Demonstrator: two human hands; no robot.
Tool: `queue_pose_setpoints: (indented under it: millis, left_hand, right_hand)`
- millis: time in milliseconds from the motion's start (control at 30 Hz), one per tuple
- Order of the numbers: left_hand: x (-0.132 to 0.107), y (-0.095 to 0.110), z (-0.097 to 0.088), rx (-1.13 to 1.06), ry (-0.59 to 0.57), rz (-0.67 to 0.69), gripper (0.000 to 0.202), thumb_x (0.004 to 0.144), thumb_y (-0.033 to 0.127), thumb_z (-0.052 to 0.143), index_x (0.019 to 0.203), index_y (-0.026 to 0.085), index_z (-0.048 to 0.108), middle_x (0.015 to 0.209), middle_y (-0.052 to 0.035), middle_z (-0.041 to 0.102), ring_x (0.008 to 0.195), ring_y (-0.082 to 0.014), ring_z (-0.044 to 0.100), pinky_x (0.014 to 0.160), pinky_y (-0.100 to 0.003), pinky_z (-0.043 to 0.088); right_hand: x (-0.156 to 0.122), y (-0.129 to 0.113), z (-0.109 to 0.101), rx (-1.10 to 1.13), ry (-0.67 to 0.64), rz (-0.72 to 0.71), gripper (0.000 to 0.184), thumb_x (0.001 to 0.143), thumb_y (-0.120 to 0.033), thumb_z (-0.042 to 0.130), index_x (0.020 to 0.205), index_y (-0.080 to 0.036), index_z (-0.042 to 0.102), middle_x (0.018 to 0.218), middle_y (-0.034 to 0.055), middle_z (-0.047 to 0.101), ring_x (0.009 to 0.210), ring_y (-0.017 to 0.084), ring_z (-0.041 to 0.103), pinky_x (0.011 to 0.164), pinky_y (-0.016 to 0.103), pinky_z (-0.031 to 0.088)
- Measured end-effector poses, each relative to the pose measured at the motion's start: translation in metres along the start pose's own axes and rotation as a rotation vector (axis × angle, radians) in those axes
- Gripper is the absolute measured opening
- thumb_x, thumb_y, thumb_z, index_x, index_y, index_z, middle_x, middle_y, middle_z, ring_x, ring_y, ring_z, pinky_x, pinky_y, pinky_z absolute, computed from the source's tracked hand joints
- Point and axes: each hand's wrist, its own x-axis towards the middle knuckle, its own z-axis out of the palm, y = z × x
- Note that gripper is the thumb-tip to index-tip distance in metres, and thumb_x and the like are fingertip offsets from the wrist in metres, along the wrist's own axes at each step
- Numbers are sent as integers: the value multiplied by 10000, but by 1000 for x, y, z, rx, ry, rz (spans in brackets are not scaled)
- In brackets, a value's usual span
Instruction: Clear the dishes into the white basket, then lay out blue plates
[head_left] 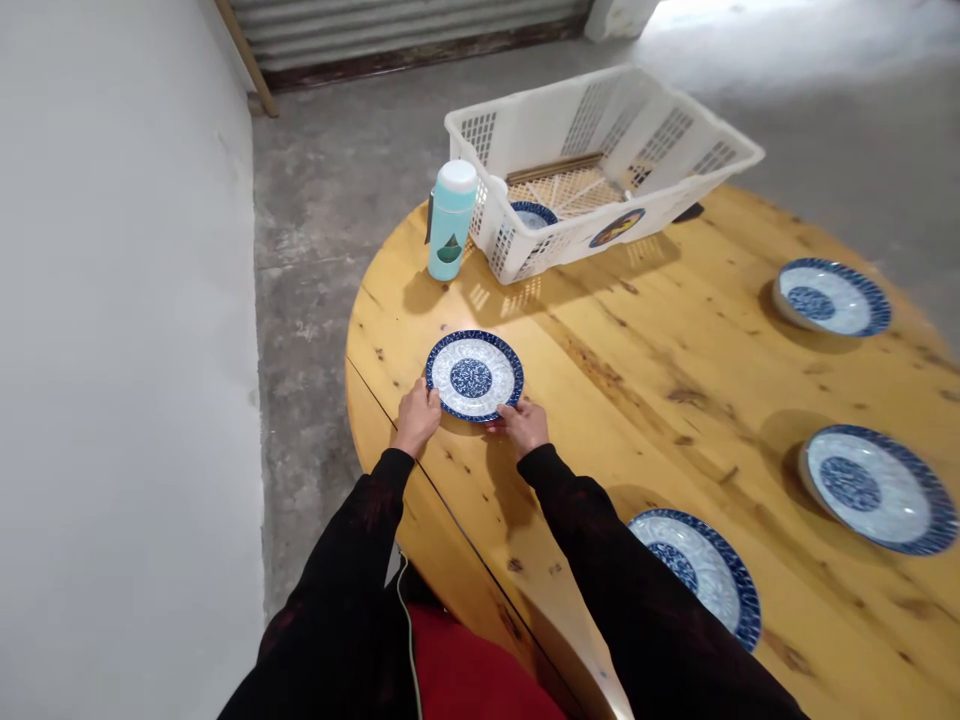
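A blue-and-white patterned plate (472,377) is over the near left part of the round wooden table (600,420). My left hand (418,417) grips its left rim, fingers closed. On the plate's lower right rim, my right hand (523,424) is closed with the thumb on top and the fingers beneath. Whether the plate rests on the wood or is slightly raised, I cannot tell. Below my right forearm's edge, another patterned plate (720,570) is partly hidden by the black sleeve.
Beyond the plate stand a light-blue bottle (452,225) with a white lid and a white plastic basket (637,220). Inside the basket lies a blue-rimmed dish (534,214). Two patterned bowls (832,297) (877,490) sit at the right. A white wall (127,360) is on the left.
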Motion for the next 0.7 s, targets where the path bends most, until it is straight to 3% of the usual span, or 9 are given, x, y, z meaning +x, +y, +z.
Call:
queue_pose_setpoints:
  millis: [233, 700]
  left_hand:
    - [13, -3, -2, 31, -7, 16, 127, 928, 204, 482, 813, 215, 532, 702, -31, 593, 700, -216, 594, 708, -300, 403]
    - [23, -4, -9, 18, 47, 29, 195, 928, 241, 479, 735, 231, 454, 645, 10, 504, 635, -180, 518, 667, -285, 386]
  right_hand:
    - [4, -7, 4, -51, 54, 47, 67, 662, -181, 637, 646, -198, 575, 489, 1, 651, 432, 174, 640, 404, 234, 544]
    - [13, -14, 15, -144, 20, 18, 68, 744, -181, 612, 698, -188, 562, 477, -11, 622, 435, 159, 627, 410, 217, 507]
